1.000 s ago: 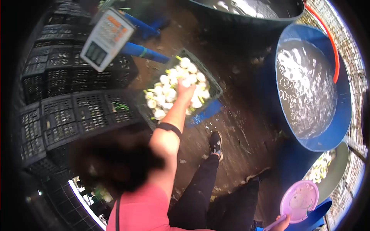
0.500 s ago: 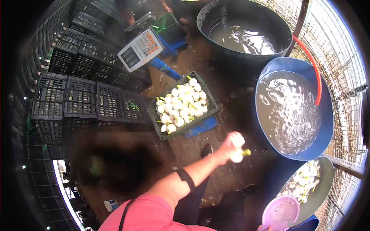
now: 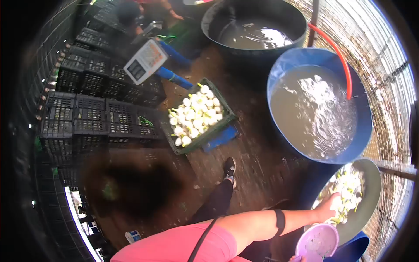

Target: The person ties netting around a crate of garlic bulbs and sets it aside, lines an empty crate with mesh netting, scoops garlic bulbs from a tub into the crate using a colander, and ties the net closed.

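Note:
My left hand [image 3: 327,208] reaches across to the right, among the white bulbs with green stems [image 3: 348,192] in the grey-green tub [image 3: 370,192]. Its fingers are partly hidden among the bulbs. Low in the frame, my right hand [image 3: 297,259] is closed on the handle of the pink colander [image 3: 317,241], beside the tub's lower rim. Only a small part of this hand shows. A dark crate [image 3: 227,114] full of white bulbs [image 3: 196,114] rests on a blue-framed scale with a display [image 3: 145,61].
A blue tub [image 3: 276,118] of water with a red hose [image 3: 341,52] stands right of centre, a black tub [image 3: 211,30] behind it. Black crates [image 3: 89,115] are stacked at left. Another person's hand [image 3: 176,15] shows at top. A white-blue container [image 3: 132,236] lies lower left.
My left hand has gone from the crate, carrying bulbs, rightward to the grey-green tub. My right hand still holds the pink colander. The view has shifted.

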`<state>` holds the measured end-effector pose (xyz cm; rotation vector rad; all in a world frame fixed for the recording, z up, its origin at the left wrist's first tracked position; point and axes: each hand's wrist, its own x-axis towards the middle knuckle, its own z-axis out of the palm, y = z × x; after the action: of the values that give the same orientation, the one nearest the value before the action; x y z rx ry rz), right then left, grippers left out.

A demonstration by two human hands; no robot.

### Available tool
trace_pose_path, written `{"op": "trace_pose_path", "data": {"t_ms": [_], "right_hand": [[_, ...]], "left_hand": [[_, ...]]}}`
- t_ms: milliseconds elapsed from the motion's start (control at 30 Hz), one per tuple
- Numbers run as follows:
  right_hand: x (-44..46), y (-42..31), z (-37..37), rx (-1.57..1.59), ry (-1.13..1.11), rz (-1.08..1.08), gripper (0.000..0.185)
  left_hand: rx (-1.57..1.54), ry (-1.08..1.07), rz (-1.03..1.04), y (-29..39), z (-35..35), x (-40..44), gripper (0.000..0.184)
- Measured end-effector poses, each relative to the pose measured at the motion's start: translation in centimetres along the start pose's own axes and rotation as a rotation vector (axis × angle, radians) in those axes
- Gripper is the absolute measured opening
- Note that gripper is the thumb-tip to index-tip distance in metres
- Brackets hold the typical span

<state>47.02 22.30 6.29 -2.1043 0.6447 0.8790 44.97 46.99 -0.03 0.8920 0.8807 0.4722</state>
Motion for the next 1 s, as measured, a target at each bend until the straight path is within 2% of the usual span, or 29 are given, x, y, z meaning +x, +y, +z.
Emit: {"op": "trace_pose_path", "data": {"t_ms": [33, 67, 133, 167, 200, 233, 267, 300, 333, 400, 467, 533, 600, 667, 833, 900, 933, 967, 1000], "right_hand": [[5.7, 4.3, -3.8, -0.473, -0.199, -0.431, 0.02], [6.2, 4.0, -3.0, 0.164, -0.149, -0.037, 0.041], [5.9, 4.2, -2.6, 0.274, -0.083, 0.041, 0.027], [5.2, 3.6, -2.1, 0.329, -0.049, 0.049, 0.027], [4.9, 2.8, -1.7, 0.377, -0.061, 0.001, 0.018], [4.2, 1.7, -0.8, 0.417, 0.096, -0.063, 0.02], [4.9, 1.5, -2.0, 0.313, 0.065, -0.082, 0.025], [6.2, 1.9, -3.0, 0.279, 0.017, -0.122, 0.028], [6.8, 2.8, -3.9, 0.308, -0.089, -0.157, 0.028], [7.2, 1.1, -4.0, 0.259, -0.007, -0.127, 0.031], [8.1, 0.3, -4.3, 0.201, 0.068, -0.22, 0.032], [9.8, -0.7, -4.8, 0.23, 0.061, -0.189, 0.031], [11.0, -1.8, -4.1, 0.257, 0.045, -0.187, 0.031], [12.3, -3.2, -3.2, 0.291, -0.073, -0.061, 0.028], [15.6, -5.9, 1.4, 0.353, -0.146, -0.062, 0.026], [18.9, -5.9, 1.9, 0.463, -0.286, -0.027, 0.033], [21.0, -5.9, 1.6, 0.471, -0.487, -0.046, 0.036], [20.9, -6.1, 2.9, 0.455, -0.325, -0.078, 0.036], [21.3, -5.8, 3.2, 0.342, -0.363, -0.141, 0.041]], "left_hand": [[0.036, 0.002, 0.058, -0.4, 1.3, 0.2, 0.077], [0.056, -0.05, 0.072, -0.7, 2.7, 0.2, 0.072], [0.09, -0.222, 0.103, -0.2, 1.5, -0.3, 0.063], [0.091, -0.32, 0.121, -0.2, 0.2, 0.0, 0.059], [0.081, -0.397, 0.127, 0.0, -1.4, 0.4, 0.054], [0.057, -0.439, 0.072, -0.3, -2.9, 0.2, 0.05], [0.026, -0.443, -0.019, -0.8, -4.7, -0.8, 0.046], [0.078, -0.389, -0.369, -0.7, -6.6, -1.6, 0.05], [0.057, -0.285, -0.372, -3.3, -9.5, -4.1, 0.053], [0.154, -0.176, -0.48, -5.9, -14.3, -6.8, 0.053], [0.319, -0.122, -0.6, -9.2, -20.6, -10.1, 0.051], [0.464, 0.018, -0.714, -8.2, -23.3, -13.1, 0.049], [0.453, 0.12, -0.782, -7.7, -26.2, -15.1, 0.048], [0.469, 0.192, -0.804, -6.4, -26.8, -16.5, 0.048], [0.379, 0.404, -0.786, -6.1, -28.1, -18.4, 0.048], [0.27, 0.406, -0.705, -6.4, -27.7, -18.9, 0.049], [0.234, 0.431, -0.677, -7.4, -27.8, -19.4, 0.048], [0.188, 0.412, -0.657, -8.6, -28.4, -19.9, 0.049], [0.228, 0.419, -0.622, -9.6, -28.9, -20.7, 0.051]]}}
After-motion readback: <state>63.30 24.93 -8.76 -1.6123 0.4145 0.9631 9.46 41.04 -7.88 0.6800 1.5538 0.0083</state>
